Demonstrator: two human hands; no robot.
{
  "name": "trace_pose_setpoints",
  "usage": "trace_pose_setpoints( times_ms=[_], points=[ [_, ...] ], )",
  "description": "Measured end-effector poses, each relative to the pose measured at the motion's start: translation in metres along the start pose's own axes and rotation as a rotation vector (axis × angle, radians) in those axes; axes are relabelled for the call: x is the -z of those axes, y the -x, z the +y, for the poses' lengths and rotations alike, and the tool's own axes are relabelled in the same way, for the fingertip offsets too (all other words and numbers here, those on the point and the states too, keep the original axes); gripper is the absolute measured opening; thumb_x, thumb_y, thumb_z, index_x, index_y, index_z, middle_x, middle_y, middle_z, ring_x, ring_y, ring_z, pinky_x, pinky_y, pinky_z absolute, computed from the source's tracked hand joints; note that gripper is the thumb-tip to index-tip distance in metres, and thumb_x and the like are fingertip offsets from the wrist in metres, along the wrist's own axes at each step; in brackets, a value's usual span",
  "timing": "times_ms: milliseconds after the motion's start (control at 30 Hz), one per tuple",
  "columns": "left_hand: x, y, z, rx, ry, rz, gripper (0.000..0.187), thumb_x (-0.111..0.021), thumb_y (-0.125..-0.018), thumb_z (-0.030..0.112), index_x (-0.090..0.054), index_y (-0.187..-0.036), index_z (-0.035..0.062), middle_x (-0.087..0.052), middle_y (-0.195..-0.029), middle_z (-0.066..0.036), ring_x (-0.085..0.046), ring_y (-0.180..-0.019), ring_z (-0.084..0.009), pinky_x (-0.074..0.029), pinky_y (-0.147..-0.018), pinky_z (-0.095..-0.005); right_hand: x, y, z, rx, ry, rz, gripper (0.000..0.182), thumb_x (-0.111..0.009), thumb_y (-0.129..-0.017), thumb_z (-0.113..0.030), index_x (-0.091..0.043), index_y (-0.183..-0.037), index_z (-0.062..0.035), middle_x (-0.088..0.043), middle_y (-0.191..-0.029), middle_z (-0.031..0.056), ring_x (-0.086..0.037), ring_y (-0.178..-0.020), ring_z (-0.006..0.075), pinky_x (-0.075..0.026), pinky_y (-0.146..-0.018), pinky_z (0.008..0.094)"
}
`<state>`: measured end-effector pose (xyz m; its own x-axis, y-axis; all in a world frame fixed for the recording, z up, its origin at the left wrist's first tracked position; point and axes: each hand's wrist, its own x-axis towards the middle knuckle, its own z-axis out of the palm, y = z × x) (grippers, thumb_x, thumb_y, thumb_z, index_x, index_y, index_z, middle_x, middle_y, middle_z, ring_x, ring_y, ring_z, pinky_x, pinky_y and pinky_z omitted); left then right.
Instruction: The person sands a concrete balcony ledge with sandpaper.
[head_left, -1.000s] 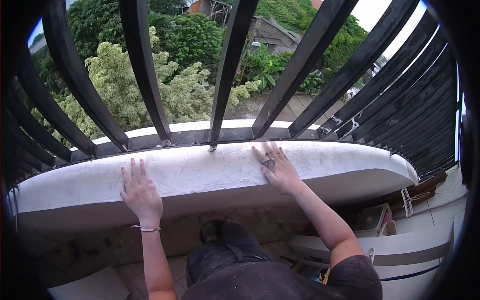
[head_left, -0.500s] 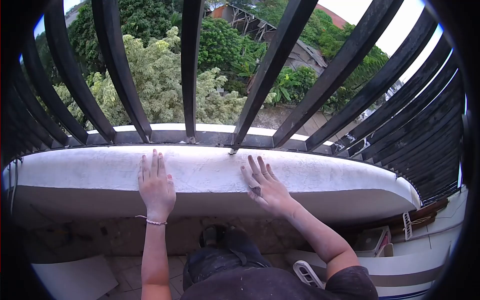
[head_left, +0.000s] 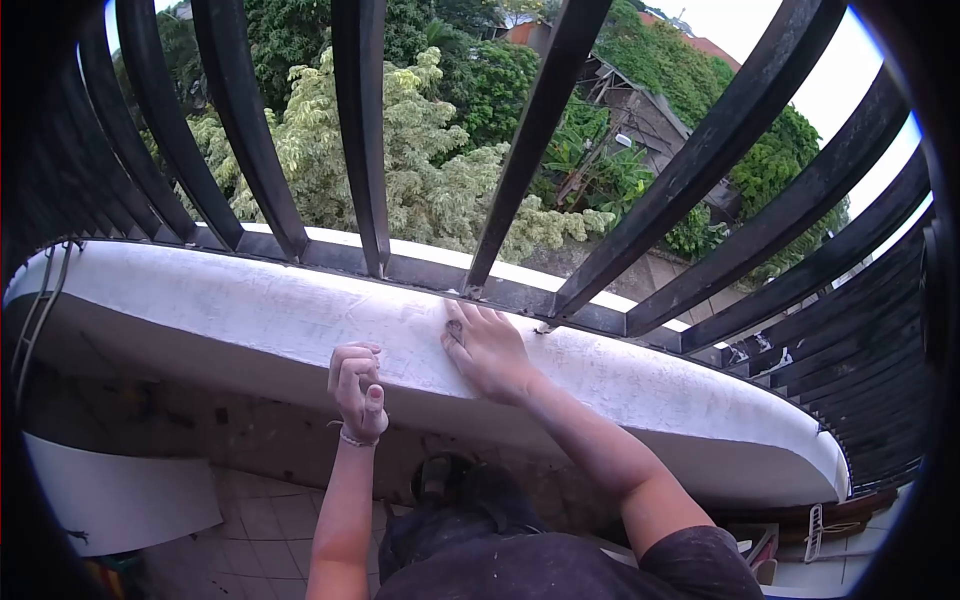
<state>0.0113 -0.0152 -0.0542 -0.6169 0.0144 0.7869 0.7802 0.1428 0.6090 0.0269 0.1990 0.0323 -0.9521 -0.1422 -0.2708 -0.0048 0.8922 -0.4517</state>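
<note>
In my view, the small grey piece (head_left: 455,328) is on the white ledge (head_left: 250,300), held between thumb and fingers of the right hand (head_left: 490,355). This hand has moved to the left side of the short peg (head_left: 545,328), and its fingers now reach the bottom rail (head_left: 410,272). The left hand (head_left: 358,390), before stretched flat, is now half open with curled fingers, at the near edge of the ledge; I see nothing in it. The thumb partly covers the piece, so I cannot tell its material. The right fingertips are hard to make out.
</note>
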Motion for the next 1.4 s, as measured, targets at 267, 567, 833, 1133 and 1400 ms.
trace_pose_setpoints(
  times_ms=[267,567,833,1133,1400],
  points=[
    [0.005,-0.012,0.0,0.09,-0.01,-0.025,0.04,-0.052,-0.1,0.038,-0.053,-0.087,0.0,-0.054,-0.081,-0.014,-0.061,-0.067,-0.0239,-0.048,-0.059,-0.0334,-0.039,-0.108,-0.001,0.252,0.47,0.566,0.056,-0.044,-0.103,-0.029,-0.037,-0.156,-0.0125,-0.03,-0.165,0.0155,-0.027,-0.151,0.04,-0.026,-0.124,0.0469],
    [0.048,-0.037,-0.002,0.066,-0.983,-0.55,0.055,-0.053,-0.102,0.034,-0.047,-0.142,-0.0029,-0.044,-0.152,-0.021,-0.034,-0.147,-0.0384,-0.032,-0.119,-0.0477,-0.04,0.05,0.005,0.303,0.215,0.523,0.062,-0.049,-0.098,-0.027,-0.038,-0.158,-0.0178,-0.025,-0.168,0.0113,-0.022,-0.154,0.0405,-0.021,-0.126,0.0508],
    [-0.011,-0.114,-0.043,0.23,-0.882,-1.2,0.047,-0.053,-0.102,0.038,-0.06,-0.116,-0.006,-0.067,-0.111,-0.025,-0.061,-0.111,-0.0404,-0.045,-0.1,-0.0514,-0.086,0.207,0.068,0.105,-0.114,0.907,0.052,-0.044,-0.101,-0.025,-0.054,-0.147,-0.0044,-0.04,-0.159,0.0237,-0.028,-0.151,0.0467,-0.026,-0.122,0.0555],
    [-0.08,-0.078,0.003,-0.184,-0.431,-1.228,0.067,-0.029,-0.109,0.049,-0.044,-0.145,-0.0058,-0.053,-0.14,-0.024,-0.048,-0.133,-0.0365,-0.036,-0.113,-0.0458,-0.143,0.25,0.096,-0.091,-0.288,1.19,0.062,-0.039,-0.105,-0.032,-0.037,-0.154,0.0059,-0.021,-0.165,0.0306,-0.019,-0.155,0.044,-0.024,-0.123,0.0508],
    [-0.116,-0.025,0.076,-0.096,-0.58,-1.156,0.074,-0.032,-0.108,0.045,-0.022,-0.155,-0.0118,-0.023,-0.163,-0.029,-0.016,-0.155,-0.0416,-0.014,-0.128,-0.0472,-0.136,0.234,0.093,0.064,-0.261,1.081,0.057,-0.041,-0.103,-0.025,-0.042,-0.153,0.0028,-0.028,-0.16,0.0354,-0.031,-0.149,0.0496,-0.038,-0.114,0.0522]
  ],
)
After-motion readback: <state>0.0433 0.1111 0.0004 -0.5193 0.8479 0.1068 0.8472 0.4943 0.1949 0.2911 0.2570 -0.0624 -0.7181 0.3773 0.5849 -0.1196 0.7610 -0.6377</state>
